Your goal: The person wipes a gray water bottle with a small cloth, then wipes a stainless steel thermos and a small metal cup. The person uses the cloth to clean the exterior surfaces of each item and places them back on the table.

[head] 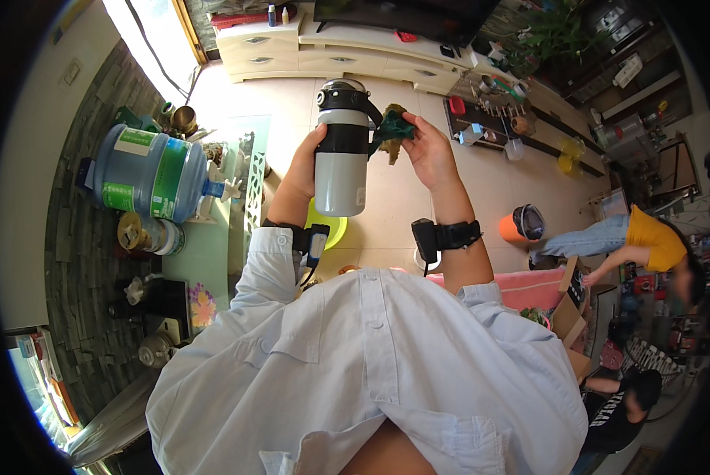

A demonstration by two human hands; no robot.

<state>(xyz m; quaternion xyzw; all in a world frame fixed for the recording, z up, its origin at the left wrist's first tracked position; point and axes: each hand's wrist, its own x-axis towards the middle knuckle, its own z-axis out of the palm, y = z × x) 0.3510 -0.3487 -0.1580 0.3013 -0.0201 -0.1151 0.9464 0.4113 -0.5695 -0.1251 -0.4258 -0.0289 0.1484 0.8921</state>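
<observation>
A light grey insulated bottle (341,184) with a black band and a black, clear-topped lid (343,90) stands upright before my chest. My left hand (303,163) grips its side, thumb on the black band. A dark strap loops from the lid on the right. Just right of the bottle, my right hand (431,151) pinches a crumpled green and brown cloth (396,127) between thumb and fingers. The cloth hangs close beside the strap; whether it touches the bottle I cannot tell. Both my wrists wear black straps with small devices.
Below the bottle is a yellow-green basin (337,233). A large blue water jug (153,172) lies on the left beside a glass-topped table (212,261). An orange bucket (512,227) stands on the right near a person in yellow (652,240). Another person in black (616,409) is lower right.
</observation>
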